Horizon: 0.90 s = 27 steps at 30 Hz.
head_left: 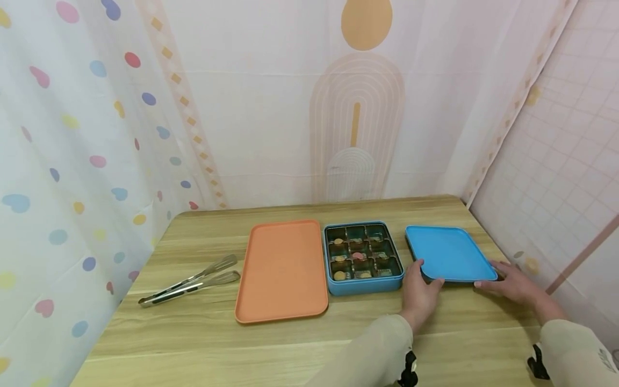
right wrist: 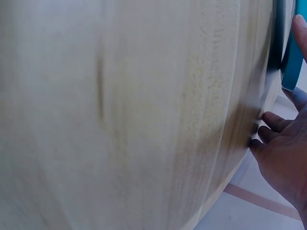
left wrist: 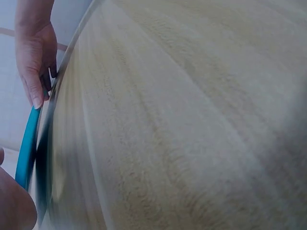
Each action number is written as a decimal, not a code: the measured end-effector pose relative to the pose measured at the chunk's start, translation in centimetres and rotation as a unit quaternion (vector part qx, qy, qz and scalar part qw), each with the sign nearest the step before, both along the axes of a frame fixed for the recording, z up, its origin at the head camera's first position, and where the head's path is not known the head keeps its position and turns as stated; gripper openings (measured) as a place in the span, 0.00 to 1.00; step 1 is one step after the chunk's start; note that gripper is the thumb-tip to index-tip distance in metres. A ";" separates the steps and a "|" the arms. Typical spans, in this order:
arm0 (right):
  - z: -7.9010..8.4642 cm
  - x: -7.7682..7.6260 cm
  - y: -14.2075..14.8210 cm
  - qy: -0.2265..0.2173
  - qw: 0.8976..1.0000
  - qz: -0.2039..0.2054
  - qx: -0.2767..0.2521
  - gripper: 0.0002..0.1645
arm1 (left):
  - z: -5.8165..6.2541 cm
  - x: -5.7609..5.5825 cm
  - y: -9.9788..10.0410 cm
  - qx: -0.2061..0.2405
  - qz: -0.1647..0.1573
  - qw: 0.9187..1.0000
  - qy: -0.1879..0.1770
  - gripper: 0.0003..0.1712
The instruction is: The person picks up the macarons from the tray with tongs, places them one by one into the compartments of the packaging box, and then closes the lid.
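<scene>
A flat blue square lid [head_left: 447,252] lies at the right end of the table, its near edge showing a shadowed gap above the wood. My left hand [head_left: 419,293] grips the near left corner, thumb at the front edge and fingers along the side. At the near right corner my right hand [head_left: 515,285] holds it the same way. In the left wrist view the lid [left wrist: 28,141] is seen edge-on between both hands. The right wrist view shows the right hand [right wrist: 285,153] with lower fingertips down by the tabletop, under the lid's corner [right wrist: 292,67].
Left of the lid stands a blue square box [head_left: 365,286] with a dark divided insert holding several small round pieces, one red. Beside it lies an orange tray [head_left: 282,271], then metal tongs [head_left: 191,285]. Curtains [head_left: 261,107] hang behind; a wall [head_left: 570,161] borders the right.
</scene>
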State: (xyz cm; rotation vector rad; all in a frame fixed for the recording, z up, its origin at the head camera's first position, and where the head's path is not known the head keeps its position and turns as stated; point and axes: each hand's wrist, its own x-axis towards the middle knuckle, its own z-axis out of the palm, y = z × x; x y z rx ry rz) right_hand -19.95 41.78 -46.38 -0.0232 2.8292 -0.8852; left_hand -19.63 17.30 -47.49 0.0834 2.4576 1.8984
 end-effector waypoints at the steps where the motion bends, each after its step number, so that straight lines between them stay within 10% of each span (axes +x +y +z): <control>1: 0.0 0.1 0.0 0.000 1.000 -0.001 -0.005 0.60 | 0.0 -0.1 0.0 0.001 0.002 1.000 0.000 0.29; 27: 0.0 0.7 0.1 -0.004 0.998 -0.004 -0.070 0.57 | -0.5 -0.7 0.4 0.090 0.069 0.991 0.073 0.16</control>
